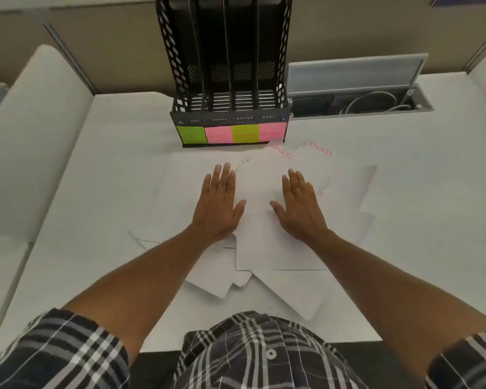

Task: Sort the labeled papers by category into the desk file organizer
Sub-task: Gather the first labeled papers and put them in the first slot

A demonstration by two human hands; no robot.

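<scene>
Your left hand (219, 203) lies flat, palm down, fingers straight and together, on the loose papers (264, 248) at frame centre. Your right hand (299, 204) is the same: flat, fingers extended, thumb out, pressing on the sheets just right of centre. Neither hand grips anything.

The papers are a messy overlapping spread of white sheets on the white desk (418, 220), running from mid-frame down toward your plaid shirt (264, 355) at the bottom edge. One upright sheet (260, 186) sits between your two hands. Two sheets near the top right of the pile show red "SPORTS" (319, 149) lettering; the other labels are too faint to read.

The black mesh file organizer (225, 80) stands at top centre, just beyond the pile, four slots, all looking empty. Its front carries four sticky notes (232, 133): green, pink, yellow-green, pink, text unreadable. An open cable tray (359, 91) sits to the organizer's right.
</scene>
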